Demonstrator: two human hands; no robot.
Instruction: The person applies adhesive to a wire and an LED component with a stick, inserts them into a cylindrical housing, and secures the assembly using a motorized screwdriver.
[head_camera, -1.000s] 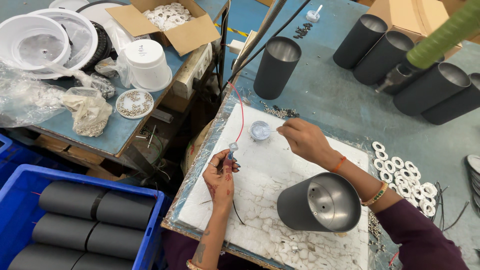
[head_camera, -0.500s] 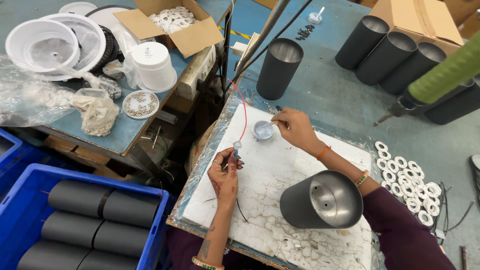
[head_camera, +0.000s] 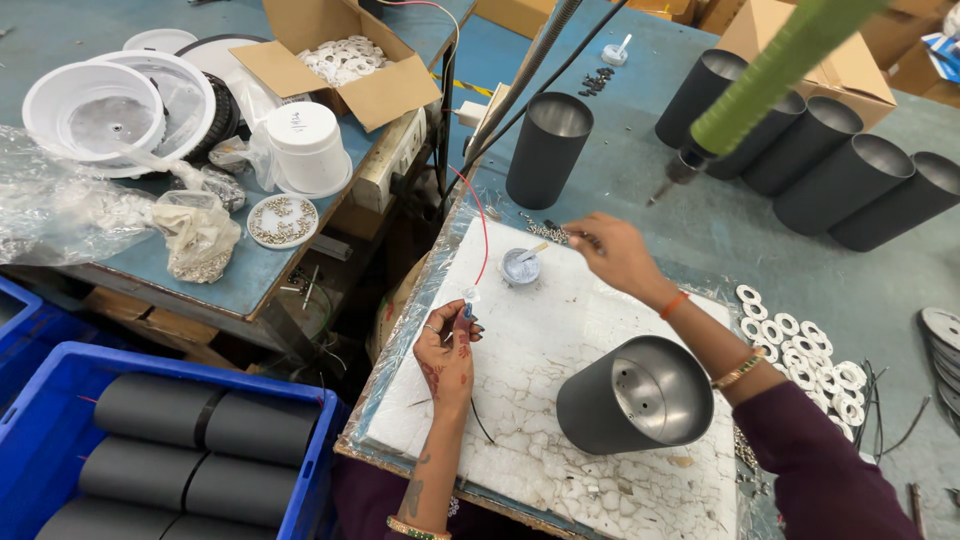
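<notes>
On the white cracked work board (head_camera: 560, 400), the right hand (head_camera: 615, 255) has been drawn back from the small round cup of pale paste (head_camera: 520, 266), a thin stick pinched in closed fingers with its tip left at the cup. A small clear component on a red wire (head_camera: 468, 294) is kept pinched in the left hand (head_camera: 447, 352), just left of the cup, so a dab looks prepared.

Red wire (head_camera: 484, 225) runs up from the left fingers (head_camera: 462, 318). White cracked board (head_camera: 560, 400) beneath. Pale blue-grey cup (head_camera: 520, 266) left of the right fingers (head_camera: 590, 238). Dark grey cylinder (head_camera: 634, 396), blue crate (head_camera: 60, 390).
</notes>
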